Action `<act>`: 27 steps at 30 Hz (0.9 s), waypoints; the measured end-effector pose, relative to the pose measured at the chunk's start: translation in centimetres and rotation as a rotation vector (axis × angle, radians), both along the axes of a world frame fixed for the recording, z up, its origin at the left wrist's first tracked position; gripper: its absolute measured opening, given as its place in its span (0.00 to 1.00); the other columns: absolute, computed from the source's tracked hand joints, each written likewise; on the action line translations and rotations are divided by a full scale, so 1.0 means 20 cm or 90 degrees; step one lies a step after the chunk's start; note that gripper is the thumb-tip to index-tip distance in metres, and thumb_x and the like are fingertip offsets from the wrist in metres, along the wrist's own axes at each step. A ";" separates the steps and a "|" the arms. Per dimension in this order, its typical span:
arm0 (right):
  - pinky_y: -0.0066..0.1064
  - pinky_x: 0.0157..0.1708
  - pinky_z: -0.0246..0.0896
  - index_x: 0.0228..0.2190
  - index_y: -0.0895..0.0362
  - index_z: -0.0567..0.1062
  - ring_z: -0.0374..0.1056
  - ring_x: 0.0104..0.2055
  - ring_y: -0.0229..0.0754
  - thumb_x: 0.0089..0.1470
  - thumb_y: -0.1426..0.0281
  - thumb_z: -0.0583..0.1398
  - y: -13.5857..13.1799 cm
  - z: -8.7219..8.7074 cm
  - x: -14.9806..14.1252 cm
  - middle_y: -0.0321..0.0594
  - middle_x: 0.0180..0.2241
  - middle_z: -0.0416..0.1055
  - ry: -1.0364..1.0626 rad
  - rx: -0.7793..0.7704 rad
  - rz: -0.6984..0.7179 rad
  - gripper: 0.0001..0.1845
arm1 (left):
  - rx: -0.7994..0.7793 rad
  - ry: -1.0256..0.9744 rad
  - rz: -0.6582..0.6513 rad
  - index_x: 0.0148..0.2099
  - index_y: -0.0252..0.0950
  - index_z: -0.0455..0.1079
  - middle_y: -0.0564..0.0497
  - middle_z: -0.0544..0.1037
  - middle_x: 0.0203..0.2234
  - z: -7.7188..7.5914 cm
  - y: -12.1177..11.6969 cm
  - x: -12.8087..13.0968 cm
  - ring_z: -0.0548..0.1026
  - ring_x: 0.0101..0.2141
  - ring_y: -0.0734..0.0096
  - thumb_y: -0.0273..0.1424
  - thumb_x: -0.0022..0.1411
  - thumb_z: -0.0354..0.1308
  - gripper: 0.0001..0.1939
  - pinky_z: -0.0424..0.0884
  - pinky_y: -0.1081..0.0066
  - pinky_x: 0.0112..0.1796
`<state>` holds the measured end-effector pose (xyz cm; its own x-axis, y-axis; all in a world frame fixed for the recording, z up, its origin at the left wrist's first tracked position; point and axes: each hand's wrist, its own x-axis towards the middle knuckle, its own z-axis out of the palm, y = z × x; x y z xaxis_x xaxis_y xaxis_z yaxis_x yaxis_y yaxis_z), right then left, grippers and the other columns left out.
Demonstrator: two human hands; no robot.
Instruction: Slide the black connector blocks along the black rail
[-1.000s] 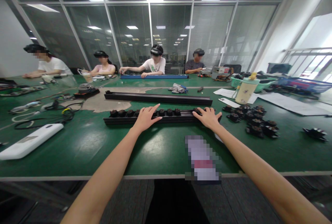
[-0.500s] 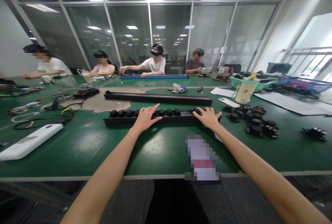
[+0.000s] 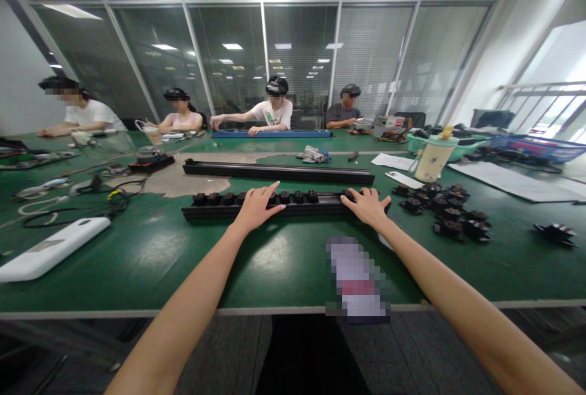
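A long black rail (image 3: 210,210) lies across the green table in front of me, with several small black parts seated along its top. My left hand (image 3: 257,206) rests flat on the rail's middle, fingers stretched out. My right hand (image 3: 366,206) lies on the rail's right end, fingers spread over it. A pile of loose black parts (image 3: 446,215) sits just right of my right hand.
A second black rail (image 3: 279,171) lies farther back. A white flat device (image 3: 50,248) and cables (image 3: 91,199) are at the left. A cream cup (image 3: 433,160), papers (image 3: 513,182) and baskets are at the right. Several people sit along the far side, one at a blue rail (image 3: 272,134).
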<state>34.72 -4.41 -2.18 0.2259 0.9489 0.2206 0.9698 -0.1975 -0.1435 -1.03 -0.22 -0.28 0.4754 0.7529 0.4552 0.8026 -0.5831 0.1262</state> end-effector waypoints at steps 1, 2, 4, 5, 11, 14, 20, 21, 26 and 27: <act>0.78 0.61 0.41 0.67 0.44 0.68 0.54 0.67 0.63 0.68 0.43 0.40 0.00 0.00 0.00 0.54 0.64 0.63 0.001 0.001 0.000 0.38 | 0.000 0.000 0.000 0.75 0.38 0.54 0.41 0.76 0.59 0.00 0.00 0.00 0.72 0.59 0.53 0.49 0.72 0.56 0.37 0.58 0.54 0.63; 0.78 0.61 0.41 0.67 0.44 0.68 0.54 0.67 0.63 0.68 0.43 0.40 0.00 0.00 0.00 0.54 0.64 0.63 0.002 0.000 0.000 0.38 | 0.000 0.000 0.000 0.75 0.38 0.54 0.41 0.76 0.59 0.00 0.00 0.00 0.72 0.59 0.53 0.49 0.72 0.56 0.37 0.58 0.54 0.62; 0.78 0.61 0.42 0.67 0.45 0.67 0.54 0.66 0.63 0.68 0.44 0.40 0.00 0.00 0.00 0.54 0.64 0.63 -0.002 -0.002 0.000 0.37 | 0.003 0.000 -0.001 0.75 0.39 0.54 0.41 0.76 0.59 0.00 0.00 0.00 0.72 0.59 0.52 0.49 0.72 0.55 0.37 0.59 0.54 0.62; 0.78 0.61 0.42 0.67 0.45 0.67 0.54 0.66 0.63 0.69 0.45 0.40 0.00 0.00 0.00 0.55 0.64 0.63 -0.007 -0.006 0.000 0.37 | 0.006 0.001 -0.002 0.75 0.39 0.54 0.41 0.76 0.59 0.00 0.00 0.00 0.72 0.59 0.52 0.49 0.72 0.55 0.37 0.59 0.54 0.62; 0.77 0.60 0.43 0.69 0.46 0.65 0.52 0.67 0.64 0.69 0.46 0.38 -0.01 0.01 -0.01 0.55 0.65 0.62 -0.024 -0.022 0.001 0.38 | 0.009 -0.001 -0.001 0.74 0.39 0.56 0.40 0.76 0.60 -0.01 0.01 0.00 0.72 0.59 0.52 0.49 0.72 0.55 0.36 0.59 0.53 0.62; 0.77 0.61 0.43 0.69 0.46 0.65 0.52 0.67 0.64 0.69 0.46 0.38 -0.01 0.01 -0.01 0.55 0.65 0.62 -0.022 -0.026 -0.003 0.37 | 0.007 -0.001 0.000 0.74 0.40 0.56 0.41 0.76 0.60 -0.01 0.01 0.00 0.72 0.59 0.52 0.49 0.72 0.55 0.36 0.58 0.53 0.63; 0.78 0.61 0.42 0.68 0.46 0.66 0.52 0.67 0.63 0.69 0.47 0.40 -0.01 0.01 -0.01 0.55 0.64 0.63 -0.009 -0.015 -0.004 0.37 | 0.010 -0.003 -0.002 0.74 0.41 0.56 0.41 0.76 0.59 -0.01 0.01 0.00 0.72 0.59 0.53 0.50 0.72 0.54 0.35 0.59 0.53 0.63; 0.78 0.61 0.42 0.68 0.46 0.66 0.52 0.67 0.63 0.69 0.47 0.40 -0.01 0.01 -0.01 0.54 0.64 0.63 -0.006 -0.013 -0.004 0.37 | 0.010 -0.003 -0.002 0.74 0.41 0.56 0.41 0.76 0.59 -0.01 0.01 0.00 0.72 0.59 0.53 0.50 0.72 0.54 0.35 0.59 0.53 0.63; 0.77 0.61 0.42 0.68 0.47 0.66 0.52 0.67 0.64 0.69 0.47 0.40 -0.01 0.02 -0.01 0.55 0.65 0.62 -0.002 -0.016 -0.005 0.37 | 0.003 -0.003 -0.003 0.74 0.39 0.57 0.40 0.75 0.60 -0.01 0.00 0.00 0.71 0.60 0.52 0.49 0.72 0.55 0.36 0.59 0.53 0.63; 0.77 0.61 0.43 0.68 0.47 0.66 0.52 0.67 0.64 0.70 0.47 0.40 -0.02 0.02 -0.01 0.55 0.65 0.62 -0.004 -0.017 -0.006 0.37 | 0.004 -0.003 -0.002 0.74 0.39 0.57 0.40 0.75 0.60 0.00 0.00 0.00 0.72 0.60 0.52 0.49 0.72 0.55 0.35 0.59 0.53 0.63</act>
<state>34.47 -4.71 -1.69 0.2339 0.9521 0.1968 0.9686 -0.2106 -0.1324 -1.02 -0.18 -0.38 0.4755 0.7483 0.4626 0.8000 -0.5865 0.1265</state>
